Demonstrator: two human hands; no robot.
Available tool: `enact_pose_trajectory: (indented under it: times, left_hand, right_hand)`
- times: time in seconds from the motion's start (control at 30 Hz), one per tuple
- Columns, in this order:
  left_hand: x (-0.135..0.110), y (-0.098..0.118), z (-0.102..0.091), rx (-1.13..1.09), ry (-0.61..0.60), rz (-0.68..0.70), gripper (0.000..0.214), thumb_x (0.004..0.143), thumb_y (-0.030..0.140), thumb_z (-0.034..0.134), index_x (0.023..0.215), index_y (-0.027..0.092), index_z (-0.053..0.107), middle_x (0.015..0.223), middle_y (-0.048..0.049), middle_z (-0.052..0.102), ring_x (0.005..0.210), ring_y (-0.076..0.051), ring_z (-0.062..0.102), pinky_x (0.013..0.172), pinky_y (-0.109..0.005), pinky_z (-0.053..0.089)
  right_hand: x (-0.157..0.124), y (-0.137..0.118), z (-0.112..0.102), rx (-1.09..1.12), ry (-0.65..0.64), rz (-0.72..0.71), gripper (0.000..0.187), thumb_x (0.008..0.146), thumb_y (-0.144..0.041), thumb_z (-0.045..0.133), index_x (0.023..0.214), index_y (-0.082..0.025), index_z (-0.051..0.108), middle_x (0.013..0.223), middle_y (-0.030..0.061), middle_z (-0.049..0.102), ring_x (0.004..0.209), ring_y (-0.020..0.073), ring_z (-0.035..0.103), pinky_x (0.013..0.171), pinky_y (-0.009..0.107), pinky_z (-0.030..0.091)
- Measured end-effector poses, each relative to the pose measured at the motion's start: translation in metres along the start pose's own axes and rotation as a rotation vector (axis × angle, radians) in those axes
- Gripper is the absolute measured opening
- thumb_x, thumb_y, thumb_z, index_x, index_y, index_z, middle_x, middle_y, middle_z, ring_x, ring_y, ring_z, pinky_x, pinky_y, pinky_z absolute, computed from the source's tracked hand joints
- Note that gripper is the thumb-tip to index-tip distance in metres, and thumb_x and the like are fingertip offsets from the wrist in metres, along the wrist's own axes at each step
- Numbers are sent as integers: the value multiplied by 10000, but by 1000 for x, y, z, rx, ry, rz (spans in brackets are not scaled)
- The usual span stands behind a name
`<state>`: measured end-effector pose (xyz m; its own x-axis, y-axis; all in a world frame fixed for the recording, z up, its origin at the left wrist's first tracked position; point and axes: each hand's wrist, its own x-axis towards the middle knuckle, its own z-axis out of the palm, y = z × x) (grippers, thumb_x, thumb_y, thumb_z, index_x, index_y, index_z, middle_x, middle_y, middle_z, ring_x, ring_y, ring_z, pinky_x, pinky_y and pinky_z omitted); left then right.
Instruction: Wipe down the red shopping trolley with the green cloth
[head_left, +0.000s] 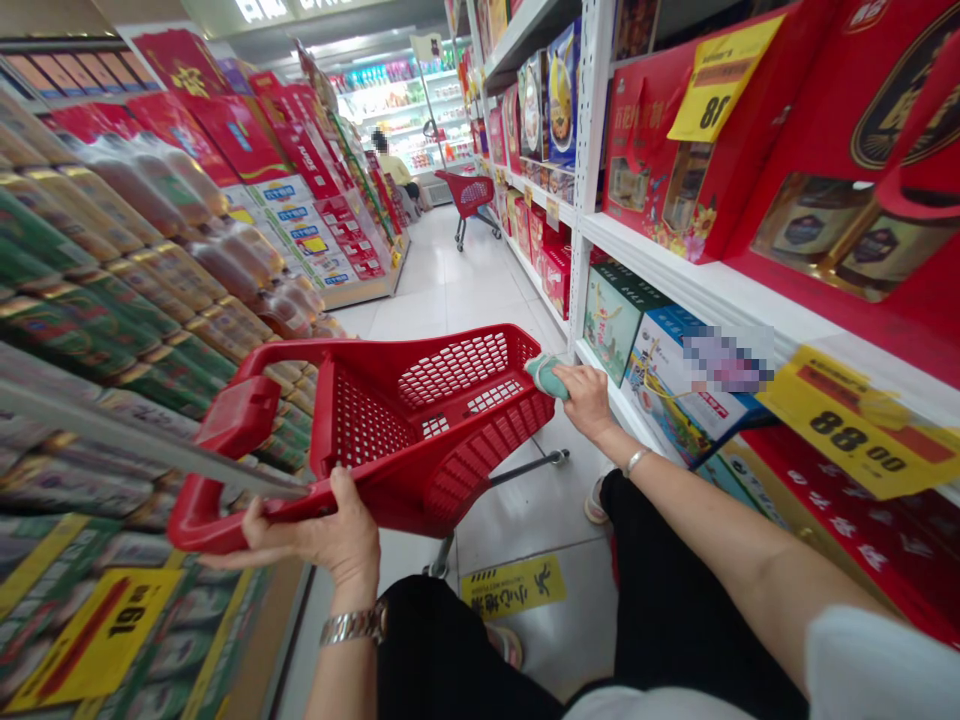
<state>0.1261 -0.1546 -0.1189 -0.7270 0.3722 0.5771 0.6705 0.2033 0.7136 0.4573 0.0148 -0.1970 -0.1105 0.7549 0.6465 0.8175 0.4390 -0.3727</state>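
Red plastic shopping cart [360, 430] sits between your hands: your left hand [322, 530] closes around its red handle [202, 525] for control, while your right hand [589, 400] grips a folded teal cloth [546, 376] against its far corner.

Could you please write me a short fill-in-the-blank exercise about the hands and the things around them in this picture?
1. The shopping cart gripped by the left hand is ____ in colour.
2. The cloth held by the right hand is ____ in colour.
3. The watch is on the ____ wrist.
4. The yellow price sign on the shelf edge reads ____.

The missing words, in order: red; green; left; 88.00.
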Motion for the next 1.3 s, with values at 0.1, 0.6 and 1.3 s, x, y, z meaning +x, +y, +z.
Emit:
enact_pose_trajectory:
  times: [0.1, 0.6, 1.3]
  left_hand:
    - [-4, -2, -15, 18, 23, 11, 859, 715, 589, 682, 1348, 93, 379, 1550, -272, 72, 1512, -424, 16, 1252, -592, 110]
    - [85, 3, -40, 333, -50, 273, 318, 829, 377, 399, 544, 262, 318, 534, 10, 268, 584, -169, 278, 875, -525, 427]
    - [53, 7, -33, 268, -84, 410, 278, 805, 326, 490, 611, 264, 301, 587, -30, 431, 710, -245, 481, 1003, -539, 370]
  right_hand:
    - [-14, 20, -1, 41, 95, 103, 436, 784, -88, 499, 1138, -194, 732, 1142, 91, 754, 1044, 260, 600, 943, 402, 408]
    - [-60, -14, -9, 286, 178, 285, 271, 822, -290, 614, 1039, -208, 754, 988, 106, 768, 914, 281, 672, 836, 419, 541]
    - [-7, -256, 3, 398, -91, -390, 380, 893, -139, 564, 1246, -227, 677, 1270, 55, 706, 1103, 218, 536, 929, 408, 378]
